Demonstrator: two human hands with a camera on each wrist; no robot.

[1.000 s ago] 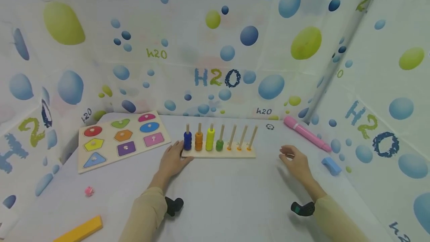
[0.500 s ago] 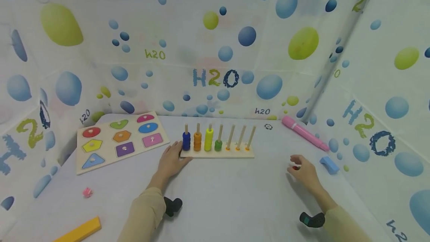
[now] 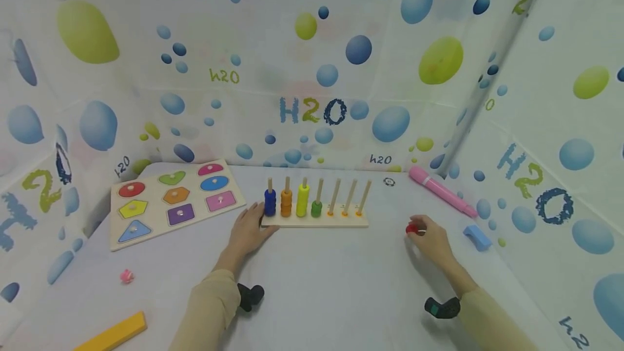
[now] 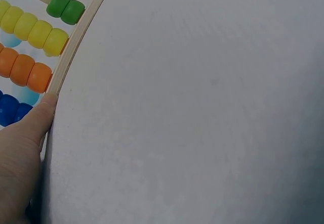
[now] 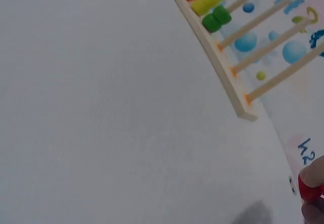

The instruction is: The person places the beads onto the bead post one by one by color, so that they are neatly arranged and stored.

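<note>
A wooden counting rack (image 3: 336, 222) with upright pegs stands mid-table. Blue, orange and yellow beads are stacked on its left pegs, green beads (image 4: 66, 8) fill the low part of another, and the pegs on the right are bare. My left hand (image 3: 247, 232) holds the rack's left end, its thumb along the front edge of the base. To the right of the rack, above the table, my right hand (image 3: 433, 241) pinches a red bead (image 3: 411, 228) between thumb and fingers. Only part of that bead shows at the edge of the right wrist view.
A shape puzzle board (image 3: 156, 215) lies left of the rack. Nearer are a small pink piece (image 3: 127, 276) and a yellow block (image 3: 114, 332). On the right lie a pink marker-like stick (image 3: 441, 191) and a blue curved block (image 3: 478, 238). Patterned cloth hangs behind.
My right hand went right and towards me, then came back left with the red bead now plainly showing in its fingers. My left hand stays at the rack.
</note>
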